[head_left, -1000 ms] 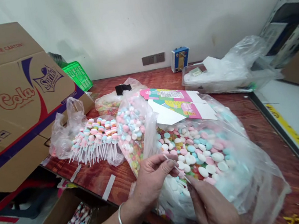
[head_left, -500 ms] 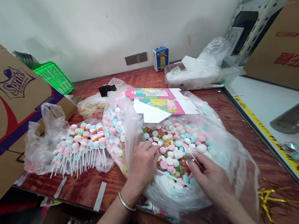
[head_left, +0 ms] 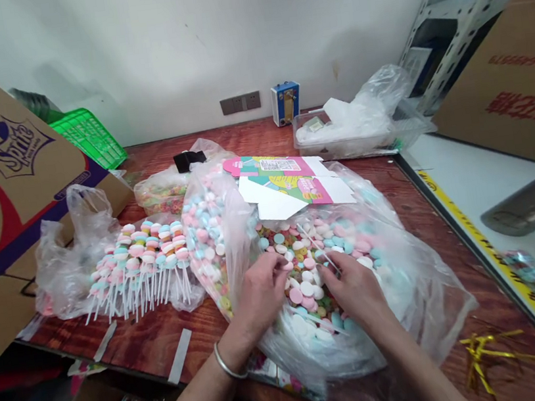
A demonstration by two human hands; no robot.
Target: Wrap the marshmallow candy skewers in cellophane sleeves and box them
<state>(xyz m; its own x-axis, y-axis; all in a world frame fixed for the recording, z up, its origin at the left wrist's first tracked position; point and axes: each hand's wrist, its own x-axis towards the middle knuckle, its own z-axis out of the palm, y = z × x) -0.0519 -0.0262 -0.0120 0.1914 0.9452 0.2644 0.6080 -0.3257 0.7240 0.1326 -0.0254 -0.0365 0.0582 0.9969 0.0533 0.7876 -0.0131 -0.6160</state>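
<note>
1. hands first: both reach forward from the near edge into the open mouth of the big clear bag (head_left: 423,285), forearms converging and wrists low.
2. my left hand (head_left: 261,294) lies palm down with a bangle (head_left: 228,366) at the wrist. its fingers are curled, and the thumb and forefinger tips meet at a pink disc among the sweets (head_left: 347,239). on my feed i cannot tell whether it truly grips that disc.
3. my right hand (head_left: 354,291) is knuckles up, thumb and fingers clamped on a thin white stick (head_left: 314,247). the stick slants away to the far left just above the sweets.
4. the bag sits at the near middle of the table (head_left: 263,138), heaped with pastel discs.
5. left of it, filled skewers (head_left: 146,257) lie in a smaller bag, sticks pointing near. flat printed cartons (head_left: 295,183) rest on the big bag's far side, and gold ties (head_left: 482,349) lie at near right.
</note>
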